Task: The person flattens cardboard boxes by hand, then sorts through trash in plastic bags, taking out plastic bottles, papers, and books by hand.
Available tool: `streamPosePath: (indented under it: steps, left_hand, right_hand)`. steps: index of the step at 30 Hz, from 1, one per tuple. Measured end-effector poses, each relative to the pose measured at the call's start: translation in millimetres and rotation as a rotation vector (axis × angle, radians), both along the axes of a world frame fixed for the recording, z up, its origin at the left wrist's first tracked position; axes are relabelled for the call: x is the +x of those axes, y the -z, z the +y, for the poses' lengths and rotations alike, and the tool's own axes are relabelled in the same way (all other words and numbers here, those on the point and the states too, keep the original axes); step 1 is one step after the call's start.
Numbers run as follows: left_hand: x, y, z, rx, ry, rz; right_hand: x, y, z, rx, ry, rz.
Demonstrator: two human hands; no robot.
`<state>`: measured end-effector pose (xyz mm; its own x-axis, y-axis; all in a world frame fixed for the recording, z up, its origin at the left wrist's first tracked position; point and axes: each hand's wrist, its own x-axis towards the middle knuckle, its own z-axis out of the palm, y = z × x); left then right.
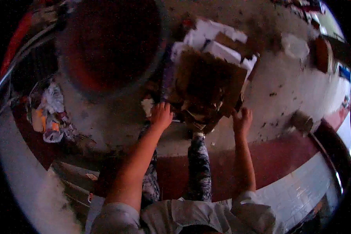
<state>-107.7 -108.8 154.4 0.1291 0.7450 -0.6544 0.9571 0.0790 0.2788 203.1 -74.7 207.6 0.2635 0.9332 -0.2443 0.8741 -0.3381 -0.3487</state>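
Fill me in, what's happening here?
A person stands over a tattered cardboard box, left hand at its near left corner, right hand by its near right side. It is too dim to tell whether either hand grips it. White pieces show at its far end.

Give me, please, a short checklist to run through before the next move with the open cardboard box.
1. Left hand at the cardboard box: ok on position, by the near left side; firmness of grip cannot be told.
2. Right hand at the box: cannot tell; it is by the near right side, but contact is unclear.
3. Box contents identified: cannot tell; the inside is too dark.
4. Floor free of litter: not ok; small dark bits lie to the right of the box.
5. Right foot clear of the box: cannot tell; the right leg ends near its front edge.
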Motion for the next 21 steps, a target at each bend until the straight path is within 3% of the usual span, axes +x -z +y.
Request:
streamPosePath:
  steps: [1, 2, 4, 5, 7, 8, 10, 11, 12, 13, 15, 16, 17, 18, 20, 21]
  left_hand:
    - [-12, -24, -5, 0.027, 0.000, 0.048]
    - [-29, -44, -16, -0.015, -0.056, -0.003]
    - [-64, -82, -36, -0.170, -0.207, -0.030]
    - [-81, -102, -46, -0.293, -0.310, -0.016]
    - [-116, -143, -72, -0.230, -0.463, 0.030]
    - [-137, -160, -90, -0.195, -0.545, 0.048]
    - [-181, -158, -136, -0.056, -0.650, 0.002]
    - [-205, -150, -161, 0.015, -0.702, -0.029]
    - [-218, -153, -181, 0.057, -0.768, -0.045]
    - [-231, -156, -198, 0.079, -0.838, -0.039]
    - [-243, -167, -232, 0.065, -0.991, 0.014]
    - [-246, -175, -246, 0.051, -1.070, 0.043]
    - [-251, -172, -266, 0.022, -1.140, 0.050]
    - [-246, -178, -284, -0.004, -1.198, 0.071]
    - [-237, -184, -321, -0.049, -1.304, 0.098]
    - [-233, -193, -339, -0.065, -1.338, 0.112]
  right_hand:
    - [13, -12, -10, -0.205, 0.172, -0.010]
    - [35, -9, -32, -0.073, 0.408, 0.347]
    - [62, -27, -55, -0.053, 0.632, 0.640]
    - [87, -5, -89, 0.038, 0.578, 0.452]
    - [82, -33, -106, 0.093, 0.659, 0.612]
    - [57, -78, -105, 0.015, 0.774, 0.946]
    - [27, -105, -102, -0.087, 1.116, 1.073]
    - [54, -76, -134, -0.417, 1.240, 2.002]
    - [64, -61, -139, -0.613, 1.267, 2.520]
    - [75, -45, -145, -1.006, 1.230, 2.905]
    - [48, -77, -149, -1.257, 1.313, 2.877]
    - [36, -90, -155, -1.203, 1.323, 2.748]
    - [21, -106, -169, -0.861, 1.155, 2.271]
    - [12, -120, -181, -0.715, 0.832, 1.710]
    - [-9, -146, -186, -0.724, 0.220, 0.735]
    - [-17, -156, -186, -0.757, -0.030, 0.419]
